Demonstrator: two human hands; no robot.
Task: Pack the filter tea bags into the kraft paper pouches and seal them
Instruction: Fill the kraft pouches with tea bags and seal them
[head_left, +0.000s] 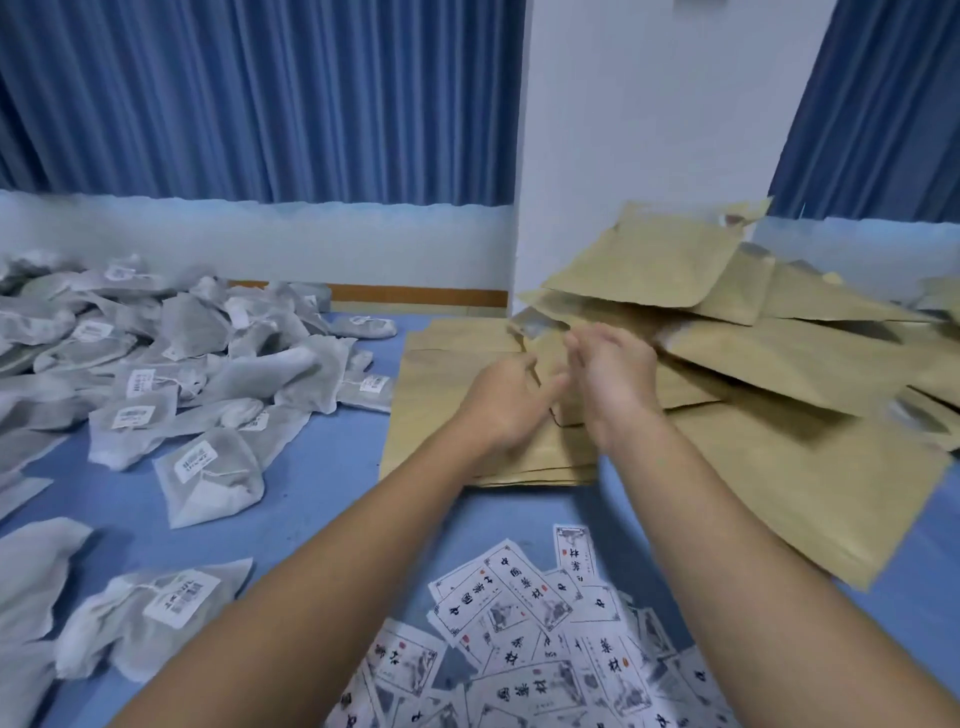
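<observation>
Blue table (322, 467) shows bare only in a strip running near to far between the filter tea bags (208, 364) heaped on the left and the kraft paper pouches (441, 374), whose flat stack lies centre with its near edge squared. More pouches slump in a loose pile (779, 364) to the right, against a white pillar (649, 104). Printed labels (519, 623) crowd the near edge. The left hand (501, 402) and right hand (615, 379) meet over the stack, at a pouch on its top. Motion blur hides their fingers, so whether either grips it cannot be told.
</observation>
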